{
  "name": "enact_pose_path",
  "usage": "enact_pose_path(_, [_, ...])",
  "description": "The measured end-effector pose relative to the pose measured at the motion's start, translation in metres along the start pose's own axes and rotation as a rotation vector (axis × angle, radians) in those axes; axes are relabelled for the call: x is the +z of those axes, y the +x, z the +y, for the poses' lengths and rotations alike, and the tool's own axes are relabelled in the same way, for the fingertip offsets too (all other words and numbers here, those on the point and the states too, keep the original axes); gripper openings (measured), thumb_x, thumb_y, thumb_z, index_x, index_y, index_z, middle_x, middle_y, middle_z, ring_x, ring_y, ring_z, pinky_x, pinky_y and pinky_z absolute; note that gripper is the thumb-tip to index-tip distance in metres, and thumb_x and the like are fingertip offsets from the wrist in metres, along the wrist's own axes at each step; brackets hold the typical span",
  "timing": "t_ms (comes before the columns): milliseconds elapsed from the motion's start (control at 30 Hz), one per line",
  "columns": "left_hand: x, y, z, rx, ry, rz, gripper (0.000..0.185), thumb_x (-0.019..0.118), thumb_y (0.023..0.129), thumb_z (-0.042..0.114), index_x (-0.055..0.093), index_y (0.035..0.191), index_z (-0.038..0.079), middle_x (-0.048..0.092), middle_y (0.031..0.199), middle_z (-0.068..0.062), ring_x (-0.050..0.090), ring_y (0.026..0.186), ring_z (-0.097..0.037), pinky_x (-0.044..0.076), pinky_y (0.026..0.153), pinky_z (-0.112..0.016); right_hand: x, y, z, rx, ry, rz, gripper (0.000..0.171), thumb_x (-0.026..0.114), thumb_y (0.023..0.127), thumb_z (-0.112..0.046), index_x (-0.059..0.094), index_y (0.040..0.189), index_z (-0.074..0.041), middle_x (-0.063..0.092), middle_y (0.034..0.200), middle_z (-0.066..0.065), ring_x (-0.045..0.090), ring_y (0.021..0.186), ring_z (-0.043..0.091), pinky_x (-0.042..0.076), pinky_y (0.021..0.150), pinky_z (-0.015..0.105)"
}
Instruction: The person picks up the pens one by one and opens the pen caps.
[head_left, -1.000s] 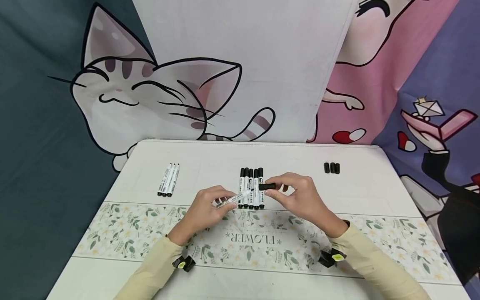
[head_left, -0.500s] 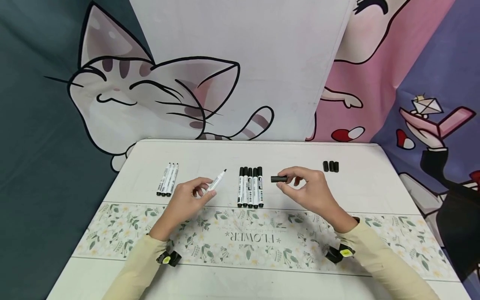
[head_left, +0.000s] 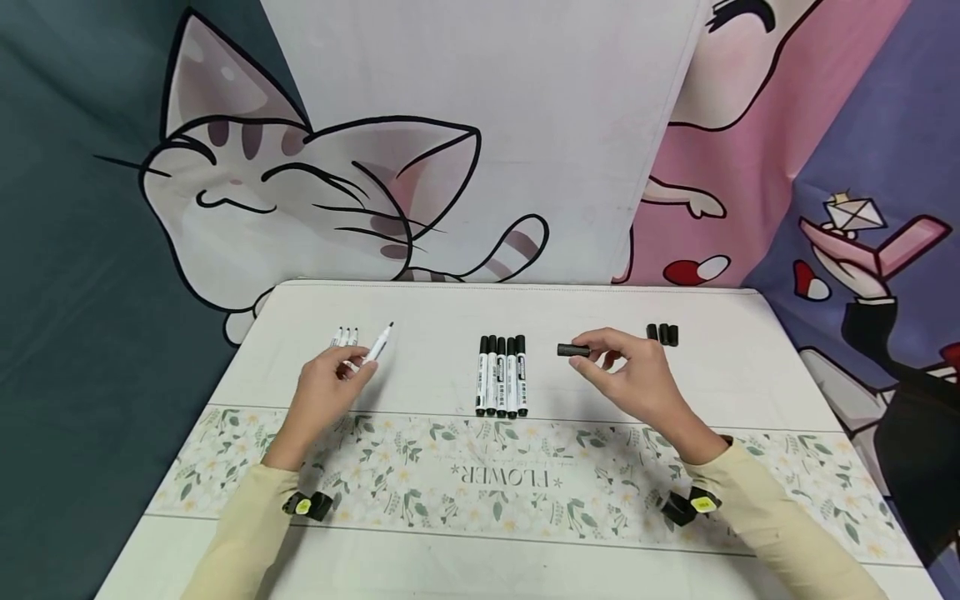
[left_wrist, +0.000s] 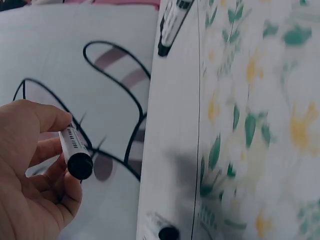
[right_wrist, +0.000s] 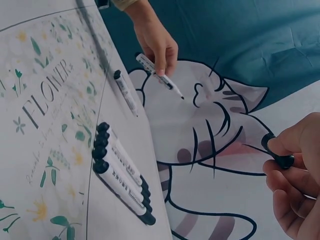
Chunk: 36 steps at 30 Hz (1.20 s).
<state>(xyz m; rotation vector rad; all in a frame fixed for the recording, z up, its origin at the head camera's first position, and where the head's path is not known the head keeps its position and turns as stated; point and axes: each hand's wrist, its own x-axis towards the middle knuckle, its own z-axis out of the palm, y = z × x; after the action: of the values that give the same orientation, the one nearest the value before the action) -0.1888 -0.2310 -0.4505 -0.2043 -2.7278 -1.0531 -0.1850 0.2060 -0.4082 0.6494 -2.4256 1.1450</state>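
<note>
From the head view, the left hand (head_left: 324, 392) pinches an uncapped white marker pen (head_left: 377, 344) above three uncapped pens (head_left: 343, 337) on the white counter (head_left: 420, 317), while the right hand (head_left: 626, 375) pinches a small black cap (head_left: 573, 350) between five capped markers (head_left: 501, 377) and three loose caps (head_left: 663, 335). At the left wrist, fingers (left_wrist: 47, 150) curl round the pen's black end (left_wrist: 79, 165). At the right wrist, fingers (right_wrist: 295, 150) grip the cap (right_wrist: 280, 155) off the counter.

You've got bare table (head_left: 427, 333) between the uncapped markers (head_left: 345, 337) on the left and the five capped markers (head_left: 501, 375) mid-table. Open room again between that row and the loose caps (head_left: 663, 334) far right.
</note>
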Motion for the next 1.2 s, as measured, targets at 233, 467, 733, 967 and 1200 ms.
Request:
enact_pose_path(233, [-0.013, 0.009, -0.028, -0.082, 0.01, 0.053, 0.039, 0.064, 0.102, 0.035, 0.067, 0.127, 0.005, 0.07, 0.102, -0.011, 0.064, 0.09, -0.024, 0.05, 0.067, -0.026, -0.003, -0.002, 0.005, 0.037, 0.011, -0.004, 0.022, 0.082, 0.086, -0.005, 0.075, 0.106, -0.012, 0.074, 0.083, -0.004, 0.062, 0.071, 0.004, 0.05, 0.065, 0.018])
enact_pose_path(467, [-0.021, 0.016, -0.054, -0.161, 0.037, 0.074, 0.042, 0.061, 0.103, 0.037, 0.068, 0.128, 0.004, 0.071, 0.107, -0.016, 0.066, 0.095, -0.03, 0.053, 0.073, -0.036, -0.01, -0.006, 0.012, 0.073, 0.011, 0.013, 0.021, 0.078, 0.09, -0.005, 0.073, 0.109, -0.01, 0.076, 0.086, 0.0, 0.062, 0.074, 0.002, 0.048, 0.068, 0.014])
enact_pose_path(733, [-0.022, 0.016, -0.081, -0.259, 0.026, 0.056, 0.049, 0.058, 0.104, 0.041, 0.066, 0.131, 0.001, 0.069, 0.114, -0.022, 0.065, 0.103, -0.037, 0.055, 0.077, -0.048, -0.017, -0.005, 0.016, 0.132, 0.028, 0.013, 0.017, 0.074, 0.095, -0.008, 0.071, 0.111, -0.006, 0.078, 0.091, 0.006, 0.063, 0.078, -0.003, 0.048, 0.07, 0.013])
enact_pose_path(967, [-0.021, 0.017, -0.097, -0.326, 0.023, 0.05, 0.05, 0.057, 0.104, 0.041, 0.066, 0.13, -0.001, 0.069, 0.115, -0.022, 0.066, 0.103, -0.037, 0.053, 0.072, -0.038, -0.022, -0.007, 0.021, 0.186, 0.039, 0.019, 0.016, 0.072, 0.096, -0.01, 0.07, 0.111, -0.005, 0.078, 0.093, 0.011, 0.063, 0.08, -0.005, 0.048, 0.071, 0.013])
enact_pose_path(1200, [-0.019, 0.018, -0.103, -0.375, 0.044, 0.046, 0.049, 0.059, 0.103, 0.04, 0.067, 0.127, -0.002, 0.069, 0.112, -0.022, 0.065, 0.099, -0.036, 0.05, 0.072, -0.035, -0.027, -0.011, 0.028, 0.229, 0.026, 0.02, 0.016, 0.071, 0.098, -0.014, 0.071, 0.112, -0.006, 0.078, 0.096, 0.012, 0.063, 0.081, -0.007, 0.047, 0.072, 0.013])
